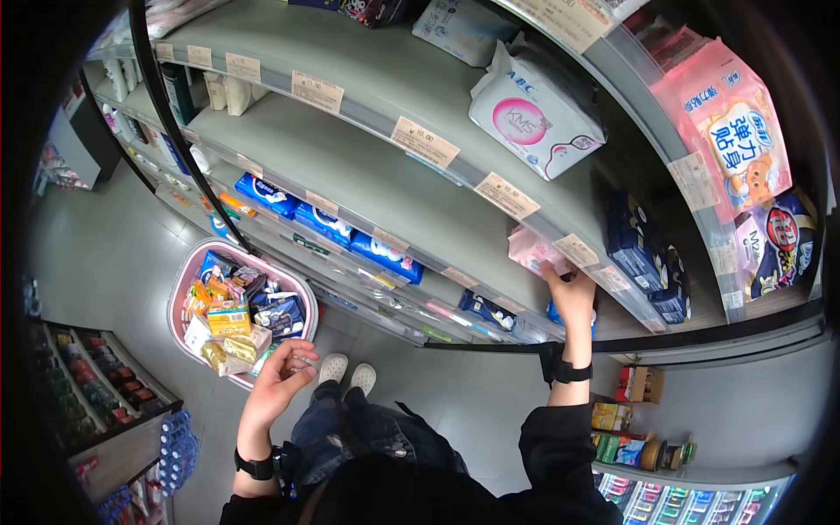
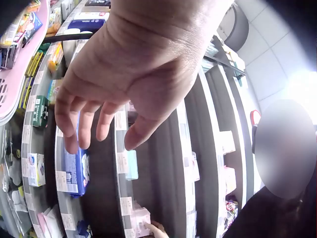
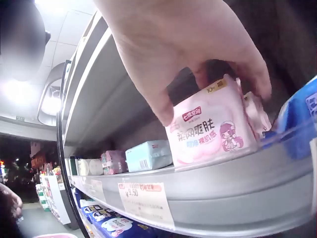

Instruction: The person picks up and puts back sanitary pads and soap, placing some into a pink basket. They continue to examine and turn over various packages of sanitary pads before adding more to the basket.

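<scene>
A pink pack [image 3: 213, 126] stands at the front edge of a grey shelf, and the right hand [image 3: 193, 49] grips it from above, thumb on one side and fingers at the other. From the head view the same pink pack [image 1: 530, 250] shows beside the right hand [image 1: 573, 297]. The left hand [image 1: 278, 385] hangs in the air near a pink basket [image 1: 178, 306] filled with boxes and packs; its fingers are loosely bent and hold nothing. In the left wrist view the left hand [image 2: 133, 79] hangs palm showing, in front of the shelves.
A light blue pack [image 3: 147, 155] and other packs line the same shelf. Blue packs [image 1: 324, 226] lie on a lower shelf. A large white pack [image 1: 535, 114] sits higher up, and a pink pack [image 1: 731, 131] at the right. Bottled drinks [image 1: 178, 451] stand at lower left.
</scene>
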The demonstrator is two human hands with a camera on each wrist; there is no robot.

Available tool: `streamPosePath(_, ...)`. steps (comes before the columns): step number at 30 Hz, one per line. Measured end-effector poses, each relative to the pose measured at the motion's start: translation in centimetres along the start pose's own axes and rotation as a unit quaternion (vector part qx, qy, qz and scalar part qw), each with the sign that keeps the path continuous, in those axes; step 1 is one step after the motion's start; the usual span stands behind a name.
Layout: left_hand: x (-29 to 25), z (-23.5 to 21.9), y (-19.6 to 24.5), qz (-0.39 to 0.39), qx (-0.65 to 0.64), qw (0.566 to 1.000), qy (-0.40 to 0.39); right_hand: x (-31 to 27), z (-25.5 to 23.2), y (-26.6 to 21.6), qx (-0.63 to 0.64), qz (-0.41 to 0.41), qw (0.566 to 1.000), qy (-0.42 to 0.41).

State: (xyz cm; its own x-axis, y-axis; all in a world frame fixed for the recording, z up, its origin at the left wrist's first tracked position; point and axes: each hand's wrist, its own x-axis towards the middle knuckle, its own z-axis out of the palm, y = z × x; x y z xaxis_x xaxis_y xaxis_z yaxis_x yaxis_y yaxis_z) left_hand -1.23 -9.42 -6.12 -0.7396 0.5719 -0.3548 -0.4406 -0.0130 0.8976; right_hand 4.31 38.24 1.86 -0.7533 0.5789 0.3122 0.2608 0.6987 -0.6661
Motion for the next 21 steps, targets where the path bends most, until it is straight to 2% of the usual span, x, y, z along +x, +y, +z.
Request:
streamPosePath(1, 0.1, 0.0, 0.0, 0.0, 0.001, 1.0, 0.002, -0.1, 0.3, -0.9, -0.053, -0.077, 0.996, 0.0)
streamPosePath(2, 0.3, 0.0, 0.0, 0.001, 0.0, 1.0, 0.003, -0.2, 0.9, -1.8, -0.017, -0.032, 0.999, -0.001)
streamPosePath(3, 0.4, 0.1, 0.0, 0.002, -0.001, 1.0, 0.004, -0.3, 1.2, -2.9, -0.016, -0.031, 0.999, -0.001)
streamPosePath(5, 0.7, 0.2, 0.0, -0.002, 0.004, 1.0, 0.002, -0.3, 1.5, -4.6, -0.065, 0.012, 0.998, 0.006)
streamPosePath(9, 1.2, 0.2, 0.4, -0.007, 0.004, 1.0, 0.01, -0.3, 1.6, -4.6, -0.093, 0.027, 0.994, 0.039)
streamPosePath(12, 1.3, -0.2, -0.1, 0.004, -0.012, 1.0, 0.019, -0.4, 1.7, -2.8, -0.075, 0.025, 0.996, 0.052)
streamPosePath(14, 1.3, -0.5, -0.2, 0.007, -0.012, 1.0, 0.025, 0.0, 2.1, -0.6, 0.013, -0.017, 0.995, 0.1)
streamPosePath(15, 1.3, -0.6, -0.3, 0.008, -0.011, 0.999, 0.029, 0.2, 1.9, -0.3, 0.015, -0.017, 0.995, 0.099)
streamPosePath(17, 1.4, -1.0, -0.4, 0.007, -0.011, 0.999, 0.031, 0.5, 1.7, 0.1, -0.081, -0.05, 0.991, 0.096)
streamPosePath(21, 1.6, -2.1, -0.6, 0.005, -0.023, 0.997, 0.067, 1.1, 1.7, 2.5, -0.072, -0.059, 0.992, 0.085)
